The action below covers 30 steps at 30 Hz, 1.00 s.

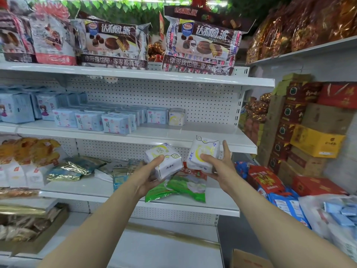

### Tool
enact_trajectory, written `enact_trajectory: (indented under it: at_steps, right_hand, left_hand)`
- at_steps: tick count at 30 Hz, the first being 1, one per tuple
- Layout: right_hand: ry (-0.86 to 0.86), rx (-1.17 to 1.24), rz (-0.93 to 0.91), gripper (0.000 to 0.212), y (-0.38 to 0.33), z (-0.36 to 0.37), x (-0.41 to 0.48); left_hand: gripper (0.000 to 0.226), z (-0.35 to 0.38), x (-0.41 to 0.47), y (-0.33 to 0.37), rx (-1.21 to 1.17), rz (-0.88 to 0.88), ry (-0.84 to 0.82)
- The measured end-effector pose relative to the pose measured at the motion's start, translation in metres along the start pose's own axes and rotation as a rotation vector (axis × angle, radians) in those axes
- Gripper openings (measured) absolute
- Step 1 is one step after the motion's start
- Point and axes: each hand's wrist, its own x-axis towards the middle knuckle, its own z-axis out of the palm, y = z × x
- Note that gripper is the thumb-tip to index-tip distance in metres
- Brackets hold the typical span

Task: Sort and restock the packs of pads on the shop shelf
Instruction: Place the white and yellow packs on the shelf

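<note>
Shelf bkgd; L pack, R pack, rear faces hidden.

Bare forearms, slim and long, lead up to the fingers; the left hand and the right hand are bare too.

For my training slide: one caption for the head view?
Left hand holds a tilted ABC pack, right hand a second ABC pack, before the shelf bearing a matching pack.
</note>
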Motion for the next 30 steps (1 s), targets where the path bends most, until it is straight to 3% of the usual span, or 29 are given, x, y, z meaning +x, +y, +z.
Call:
enact_trajectory:
  at_steps: [4, 7, 11, 16, 21, 26, 30]
  right_hand:
    - [-0.007, 0.000, -0.019, 0.080, 0.000, 0.005, 0.001]
    - [0.018, -0.001, -0.012, 0.076, 0.004, 0.008, 0.004]
    - [0.063, 0.046, 0.004, 0.078, 0.010, 0.010, 0.011]
    - [0.107, 0.048, 0.000, 0.074, 0.018, 0.009, 0.019]
    - [0.099, 0.006, 0.027, 0.101, 0.022, 0.009, 0.021]
    - [0.091, 0.055, 0.036, 0.068, 0.019, 0.006, 0.024]
    - [0.055, 0.032, 0.082, 0.041, 0.016, 0.004, 0.026]
  left_hand:
    - [0.064, 0.000, 0.000, 0.000, 0.025, 0.047, 0.025]
    - [0.063, -0.001, 0.000, 0.001, 0.004, 0.046, 0.076]
    - [0.064, -0.003, 0.002, -0.002, 0.026, 0.066, 0.144]
    - [0.103, -0.006, 0.002, -0.001, 0.038, 0.034, 0.147]
    - [0.089, -0.014, 0.013, -0.003, 0.030, -0.022, 0.185]
    - [0.071, -0.013, 0.014, -0.005, 0.025, -0.021, 0.150]
    - [0.082, -0.012, 0.015, -0.003, 0.044, -0.068, 0.098]
